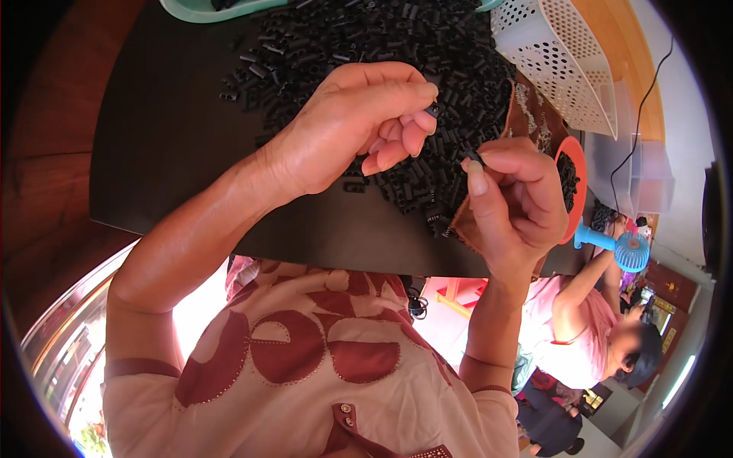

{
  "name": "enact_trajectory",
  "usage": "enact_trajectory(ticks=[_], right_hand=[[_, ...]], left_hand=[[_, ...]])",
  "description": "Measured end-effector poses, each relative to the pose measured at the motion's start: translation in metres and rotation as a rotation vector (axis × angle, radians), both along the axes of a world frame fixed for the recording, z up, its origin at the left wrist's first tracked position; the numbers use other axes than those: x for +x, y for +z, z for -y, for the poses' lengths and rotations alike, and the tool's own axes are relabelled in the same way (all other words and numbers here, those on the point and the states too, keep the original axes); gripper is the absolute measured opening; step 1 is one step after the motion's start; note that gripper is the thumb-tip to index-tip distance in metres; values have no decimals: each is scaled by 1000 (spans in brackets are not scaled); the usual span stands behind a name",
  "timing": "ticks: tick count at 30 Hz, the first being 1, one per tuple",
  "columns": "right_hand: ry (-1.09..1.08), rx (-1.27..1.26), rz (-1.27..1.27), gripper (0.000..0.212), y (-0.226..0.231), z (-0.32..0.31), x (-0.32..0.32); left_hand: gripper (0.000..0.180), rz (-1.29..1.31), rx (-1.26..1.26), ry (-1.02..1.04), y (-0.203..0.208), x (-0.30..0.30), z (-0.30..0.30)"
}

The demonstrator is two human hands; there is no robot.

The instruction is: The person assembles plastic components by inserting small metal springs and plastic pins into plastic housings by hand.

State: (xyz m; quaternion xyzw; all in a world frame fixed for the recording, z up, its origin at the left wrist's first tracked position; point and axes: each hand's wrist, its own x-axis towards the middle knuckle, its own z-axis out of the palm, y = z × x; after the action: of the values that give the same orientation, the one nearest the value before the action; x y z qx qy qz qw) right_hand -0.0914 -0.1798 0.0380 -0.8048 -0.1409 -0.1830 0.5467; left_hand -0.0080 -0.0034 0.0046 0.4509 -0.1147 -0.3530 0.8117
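Note:
My left hand [366, 118] is raised over the pile, thumb and forefinger pinched on a small black plastic part [433, 111], mostly covered by the fingertips. Its other fingers curl loosely below. To its right and a little nearer, my right hand [523, 202] pinches another small black piece [474, 157] between thumb and forefinger. The two pieces are apart. Beneath and beyond both hands spreads a big heap of short black plastic parts [305, 53] on the dark table [168, 130]. Under my right hand lies a brown cloth [467, 223] edge.
Small shiny bits [527, 103] lie on the cloth. An orange-red bowl [578, 156] holds black parts beside my right hand. A white perforated basket [561, 57] is at the far right, a green basin [221, 15] at the back. A blue fan [632, 252] and a co-worker in pink [573, 336] are right.

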Motion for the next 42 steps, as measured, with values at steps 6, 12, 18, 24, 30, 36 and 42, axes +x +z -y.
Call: enact_trajectory(ticks=[6, 12, 18, 24, 30, 36, 42], right_hand=[[20, -53, 67, 18, 3, -4, 6], [42, -40, 63, 17, 4, -9, 6], [45, 129, -69, 16, 3, -12, 2], [43, 286, -156, 14, 2, -14, 0], [34, 323, -203, 13, 0, -16, -1], [-7, 189, -108, 14, -3, -21, 0], [-65, -64, 42, 17, -2, -21, 1]], left_hand=[[23, 9, -24, -43, 2, -1, -1], [24, 5, -63, -80, -1, -3, -3], [25, 34, -64, -102, -2, -5, -3], [25, 65, -65, -98, -2, -7, -4], [25, 82, -51, -105, -3, -8, -6], [25, 106, -54, -108, -3, -8, -6], [25, 95, -53, -105, -3, -8, -6]])
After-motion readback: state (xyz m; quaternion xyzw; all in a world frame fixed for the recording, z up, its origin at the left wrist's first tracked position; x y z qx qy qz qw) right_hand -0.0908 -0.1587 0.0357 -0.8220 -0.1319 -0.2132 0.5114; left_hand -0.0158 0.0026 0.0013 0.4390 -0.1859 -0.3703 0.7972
